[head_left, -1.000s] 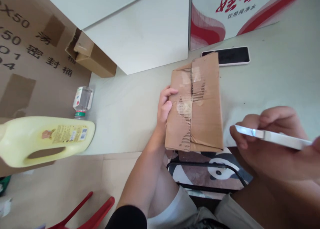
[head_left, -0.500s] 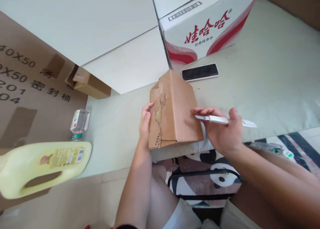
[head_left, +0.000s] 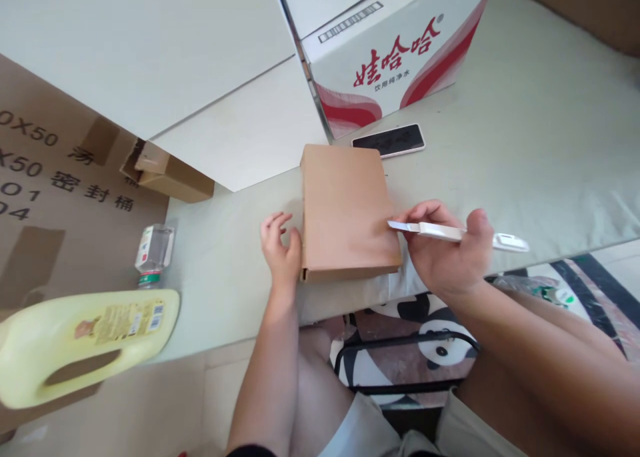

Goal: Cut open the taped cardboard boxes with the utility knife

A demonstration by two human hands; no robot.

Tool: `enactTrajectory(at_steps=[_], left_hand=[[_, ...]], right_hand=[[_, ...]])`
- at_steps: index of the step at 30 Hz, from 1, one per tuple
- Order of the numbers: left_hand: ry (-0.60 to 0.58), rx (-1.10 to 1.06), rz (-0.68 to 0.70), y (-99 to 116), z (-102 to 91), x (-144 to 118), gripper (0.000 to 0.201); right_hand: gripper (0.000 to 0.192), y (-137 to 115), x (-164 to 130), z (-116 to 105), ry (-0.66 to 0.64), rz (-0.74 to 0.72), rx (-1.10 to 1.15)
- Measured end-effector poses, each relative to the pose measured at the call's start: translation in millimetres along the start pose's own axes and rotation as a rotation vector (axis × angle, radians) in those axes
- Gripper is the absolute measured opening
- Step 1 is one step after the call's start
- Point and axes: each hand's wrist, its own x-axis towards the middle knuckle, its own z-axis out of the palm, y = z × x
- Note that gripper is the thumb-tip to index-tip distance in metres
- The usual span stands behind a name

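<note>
A brown cardboard box (head_left: 346, 207) lies flat on the pale cloth-covered table in front of me, a plain face upward. Just off its left side is my left hand (head_left: 281, 249), holding nothing, its fingers apart and slightly curled. My right hand (head_left: 447, 250), palm up at the box's right side, grips a white box cutter (head_left: 443, 232) between thumb and fingers. The cutter's blade is out and points left at the box's right edge; whether it touches the cardboard I cannot tell.
A phone (head_left: 390, 140) lies behind the box, before a white carton with red print (head_left: 395, 64). To the left stand a large white box (head_left: 250, 130), a small brown carton (head_left: 177, 180), a clear bottle (head_left: 155, 254) and a yellow jug (head_left: 90, 344). A large printed cardboard (head_left: 35, 197) leans beyond them.
The cardboard box has tipped from a tilted pose with its taped seam showing to lying flat, plain face up. My left hand has let go of it and moved slightly left.
</note>
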Motion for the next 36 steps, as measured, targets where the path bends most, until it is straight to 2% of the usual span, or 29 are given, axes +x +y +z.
enactTrajectory(at_steps=[2,5,7,9,11,14,18,20,23,27,33,36], left_hand=[[0.082,-0.058,-0.048,-4,-2.8,4,0.026],[0.128,-0.301,-0.247,-5,-5.1,10,0.034],[0.06,-0.531,-0.31,1,-4.4,10,0.046],[-0.063,-0.667,-0.335,9,-2.2,6,0.058],[-0.166,-0.658,-0.358,16,0.7,1,0.065],[-0.217,-0.626,-0.412,18,3.4,-1,0.068],[-0.133,-0.724,-0.449,6,-1.3,7,0.051],[-0.041,-0.769,-0.452,-1,-5.4,12,0.045],[0.055,-0.785,-0.513,-7,-8.9,16,0.04],[0.052,-0.762,-0.606,-5,-4.6,14,0.042],[0.032,-0.756,-0.522,4,6.6,10,0.044],[-0.001,-0.757,-0.513,5,9.1,9,0.043]], right_hand=[[0.061,-3,2,0,0.006,0.038,0.029],[0.057,-8,6,1,0.048,0.09,0.067],[0.054,-10,9,2,0.094,0.102,0.066],[0.051,-11,11,3,0.138,0.132,0.039],[0.046,-10,13,2,0.161,0.183,-0.019],[0.035,-8,16,-1,0.142,0.213,-0.146],[0.024,-5,19,-6,0.148,0.16,-0.26],[0.024,-4,21,-8,0.156,0.123,-0.292],[0.027,-4,23,-8,0.096,0.099,-0.307],[0.029,-1,22,-8,-0.001,0.083,-0.337],[0.036,3,15,-10,-0.062,-0.094,-0.445],[0.036,-2,13,-10,-0.133,-0.206,-0.632]])
